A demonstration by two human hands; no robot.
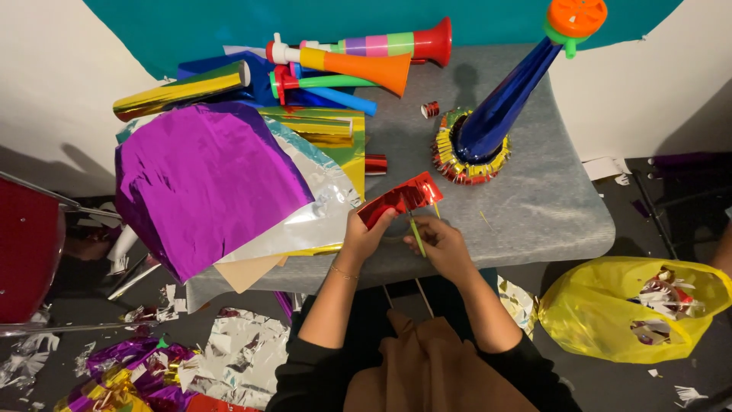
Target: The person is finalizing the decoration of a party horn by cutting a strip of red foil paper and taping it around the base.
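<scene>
Grey table point(534, 198), left hand point(364, 233) gripping red foil strip point(400, 197) (slanting up-right); right hand point(442, 243) pinching green stick point(416, 233)

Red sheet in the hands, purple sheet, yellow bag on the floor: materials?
Red sheet, pinched by the left hand: looks like thin metallic foil paper, mirror-glossy, with bright glints and creases. Purple sheet: likely the same foil, shiny and finely wrinkled. Yellow bag: probably thin plastic film, soft folds, slightly translucent. The right hand holds a thin green stick, material unclear.
</scene>
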